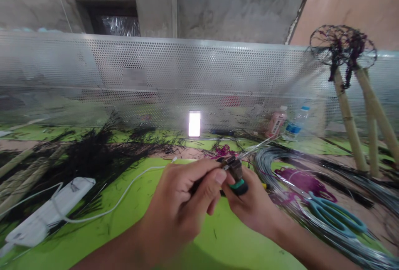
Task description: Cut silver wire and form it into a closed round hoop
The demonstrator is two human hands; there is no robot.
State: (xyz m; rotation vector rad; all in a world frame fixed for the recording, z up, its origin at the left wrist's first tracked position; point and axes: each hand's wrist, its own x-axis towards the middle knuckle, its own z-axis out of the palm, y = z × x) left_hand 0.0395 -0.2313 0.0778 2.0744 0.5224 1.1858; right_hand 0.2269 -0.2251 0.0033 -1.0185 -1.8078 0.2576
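My right hand [252, 203] is wrapped round a pair of pliers [236, 170] with a dark metal head and a black and green handle. Silvery wire [257, 147] runs from beside the jaws toward the upper right. My left hand [183, 203] is closed right against the pliers' head, its thumb pressed to the forefinger. Something dark shows inside the left fingers, but its kind is hidden. Both hands are held above the green tabletop [215, 245].
Right of my hands lie a coil of wire [264, 164], purple cord [307, 182] and blue-handled scissors [336, 216]. Bamboo poles [350, 124] and two bottles [293, 126] stand behind. At left are a white power strip [68, 197] and black strands [90, 149]. A lit phone screen [194, 124] faces me.
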